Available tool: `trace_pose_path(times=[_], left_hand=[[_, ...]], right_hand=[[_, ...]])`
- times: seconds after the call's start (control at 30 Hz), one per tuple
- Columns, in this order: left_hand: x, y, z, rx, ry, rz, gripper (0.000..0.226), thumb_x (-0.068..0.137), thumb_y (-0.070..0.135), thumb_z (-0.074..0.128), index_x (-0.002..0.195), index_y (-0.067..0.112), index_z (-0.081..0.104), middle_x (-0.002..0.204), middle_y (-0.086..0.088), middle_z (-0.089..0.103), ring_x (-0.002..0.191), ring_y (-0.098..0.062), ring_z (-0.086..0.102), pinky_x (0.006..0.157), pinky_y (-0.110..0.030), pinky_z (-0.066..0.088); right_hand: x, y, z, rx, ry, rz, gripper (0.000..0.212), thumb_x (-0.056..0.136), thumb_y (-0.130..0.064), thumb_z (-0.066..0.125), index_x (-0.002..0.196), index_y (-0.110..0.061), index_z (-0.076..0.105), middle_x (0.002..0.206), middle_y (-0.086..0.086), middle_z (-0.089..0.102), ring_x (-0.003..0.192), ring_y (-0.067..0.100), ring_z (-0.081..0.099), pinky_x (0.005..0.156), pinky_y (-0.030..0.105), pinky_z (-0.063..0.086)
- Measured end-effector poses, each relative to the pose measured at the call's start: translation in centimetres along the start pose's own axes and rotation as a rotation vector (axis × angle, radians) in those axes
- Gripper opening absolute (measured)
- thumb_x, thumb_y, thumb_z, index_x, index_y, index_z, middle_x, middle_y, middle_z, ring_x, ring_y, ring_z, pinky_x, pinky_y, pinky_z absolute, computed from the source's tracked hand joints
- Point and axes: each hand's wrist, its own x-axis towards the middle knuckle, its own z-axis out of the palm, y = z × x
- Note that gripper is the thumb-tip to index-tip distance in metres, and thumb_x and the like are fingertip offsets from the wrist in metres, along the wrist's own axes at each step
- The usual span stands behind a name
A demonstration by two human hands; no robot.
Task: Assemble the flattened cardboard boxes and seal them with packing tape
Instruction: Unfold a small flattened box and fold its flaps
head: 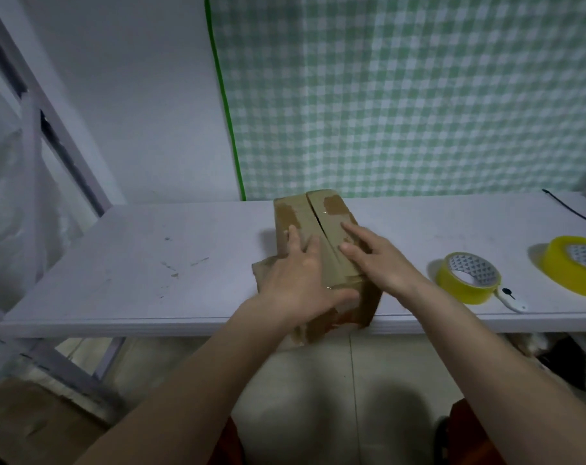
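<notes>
1. The left hand (296, 280) lies flat on the near left part of a cardboard box (321, 250), fingers straight and slightly spread, thumb stretched along the near top edge.
2. The right hand (380, 260) rests on the right top flap, fingers straight and close together, pointing toward the slit between the two flaps.
3. The box stands on a white table (150, 263), its near end at the front edge, its far end pointing toward the wall. The two top flaps meet along a middle seam, which gapes a little. Patches of old brown tape show on the far end of the top and on the near face.
4. Right of the box lie two rolls of yellow tape: a nearer roll (467, 276) and a larger roll (575, 265) at the frame's edge.
5. Behind the table hangs a green-and-white checked curtain (419, 95); left of it is a plain white wall (134, 95).
</notes>
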Motion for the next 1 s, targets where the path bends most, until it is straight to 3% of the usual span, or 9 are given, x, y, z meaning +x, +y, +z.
trace_pose_path(times=[0.13,0.27,0.33,0.4,0.5,0.57,0.67,0.83,1.0], left_hand=[[-2.8,3.4,0.7,0.029,-0.076,0.155,0.094,0.076,0.050,0.074,0.146,0.015,0.022,0.159,-0.016,-0.004,0.124,-0.042,0.046,0.104,-0.045,0.039],[-1.5,1.2,-1.1,0.252,0.155,0.337,0.072,0.081,0.050,0.069,0.140,0.020,0.041,0.143,-0.003,0.036,0.123,-0.025,0.045,0.101,-0.038,0.040],[0.4,-0.5,-2.4,0.358,0.197,0.341,0.089,0.072,0.071,0.063,0.146,0.032,0.032,0.147,-0.003,0.029,0.134,-0.026,0.028,0.110,-0.040,0.027],[2.4,-2.0,-3.0,0.427,0.097,0.319,0.108,0.061,0.088,0.053,0.150,0.044,0.012,0.161,-0.001,0.002,0.146,-0.029,0.002,0.119,-0.049,0.008],[4.4,-2.8,-2.3,0.380,-0.089,0.189,0.118,0.056,0.096,0.042,0.149,0.045,-0.009,0.162,-0.005,-0.013,0.148,-0.028,-0.013,0.118,-0.056,-0.004],[5.0,-1.9,-1.5,0.352,-0.054,0.061,0.119,0.057,0.098,0.033,0.151,0.040,-0.009,0.161,-0.015,-0.008,0.148,-0.033,-0.009,0.116,-0.060,-0.003],[5.6,1.3,-0.2,0.349,0.007,-0.115,0.118,0.061,0.098,0.020,0.154,0.029,-0.002,0.159,-0.026,0.000,0.146,-0.043,0.002,0.115,-0.063,0.002],[6.4,2.6,-1.1,0.441,0.046,-0.028,0.120,0.063,0.097,0.028,0.154,0.021,0.015,0.156,-0.018,0.018,0.140,-0.042,0.018,0.115,-0.058,0.012],[7.9,-1.7,-3.3,0.235,-0.173,-0.057,0.130,0.046,0.096,0.052,0.150,0.045,-0.008,0.159,-0.006,-0.025,0.143,-0.035,-0.025,0.111,-0.067,-0.009]], right_hand=[[2.3,0.2,-2.3,-0.047,0.181,0.036,0.034,0.092,-0.029,0.059,0.125,-0.018,0.061,0.118,0.004,0.066,0.111,0.019,0.060,0.101,0.042,0.044],[3.4,0.2,-3.0,0.047,0.081,0.020,0.013,0.084,-0.023,0.071,0.096,-0.018,0.073,0.094,0.000,0.072,0.090,0.012,0.066,0.083,0.026,0.052],[3.6,0.0,-3.1,0.083,0.039,0.000,0.016,0.082,-0.021,0.073,0.097,-0.014,0.074,0.091,0.000,0.073,0.082,0.008,0.067,0.072,0.017,0.051],[4.0,-0.5,-3.0,0.086,-0.006,-0.010,0.018,0.083,-0.019,0.072,0.099,-0.012,0.074,0.089,-0.002,0.072,0.076,0.002,0.066,0.066,0.011,0.049],[5.0,-0.6,-2.9,-0.038,-0.038,0.025,0.016,0.089,-0.028,0.065,0.099,-0.018,0.073,0.099,-0.001,0.071,0.089,0.008,0.065,0.080,0.023,0.052],[5.4,-0.7,-3.2,-0.127,0.032,0.069,0.025,0.094,-0.034,0.056,0.106,-0.018,0.070,0.112,0.000,0.067,0.102,0.016,0.061,0.092,0.034,0.049],[5.1,-0.3,-3.8,-0.027,0.204,0.134,0.041,0.098,-0.034,0.047,0.134,-0.015,0.051,0.138,0.003,0.049,0.125,0.020,0.046,0.099,0.030,0.037],[4.9,1.2,-4.0,-0.113,0.152,0.113,0.053,0.099,-0.032,0.047,0.146,-0.014,0.032,0.151,0.003,0.029,0.134,0.021,0.035,0.105,0.029,0.030],[4.8,1.8,-3.9,-0.117,0.123,0.068,0.050,0.100,-0.033,0.044,0.145,-0.015,0.034,0.149,0.000,0.025,0.131,0.018,0.034,0.099,0.021,0.025]])
